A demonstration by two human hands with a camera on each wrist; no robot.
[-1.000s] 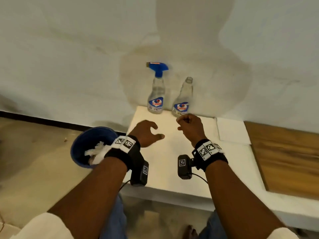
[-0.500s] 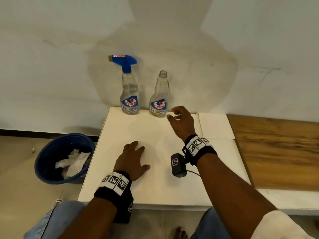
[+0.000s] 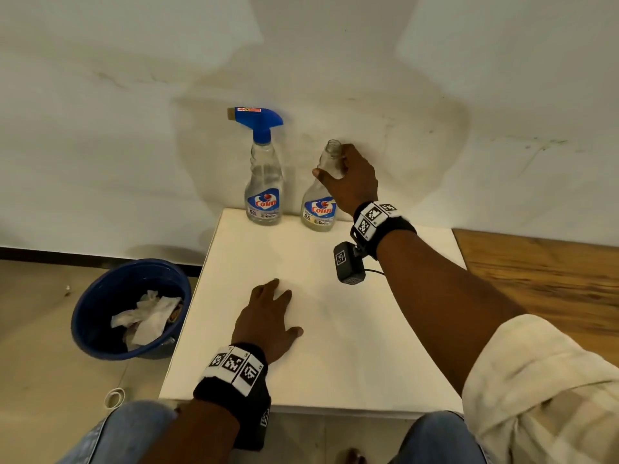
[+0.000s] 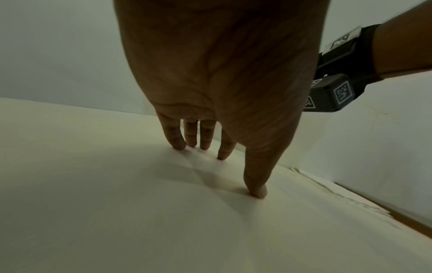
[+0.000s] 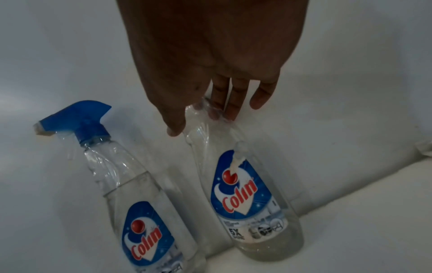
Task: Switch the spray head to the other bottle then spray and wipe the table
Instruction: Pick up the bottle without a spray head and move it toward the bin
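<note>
Currently right hand [image 3: 351,177] pinches the neck of the open bottle [image 5: 247,184] at the table's [image 3: 335,346] back edge, just beside the spray bottle [image 3: 264,182], left hand [image 3: 268,319] splayed flat on top: likely risk is tipping and spilling the uncapped one.

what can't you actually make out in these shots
- Open bottle neck: in the head view the right hand covers it; in the right wrist view the fingers wrap it, so how firm the grip is stays unclear.
- Spray bottle base: cut off by the bottom edge of the right wrist view.
- Small label print: too small in the head view, blurred in the right wrist view.
- Blue bin contents under the crumpled paper: hidden in the head view.
</note>
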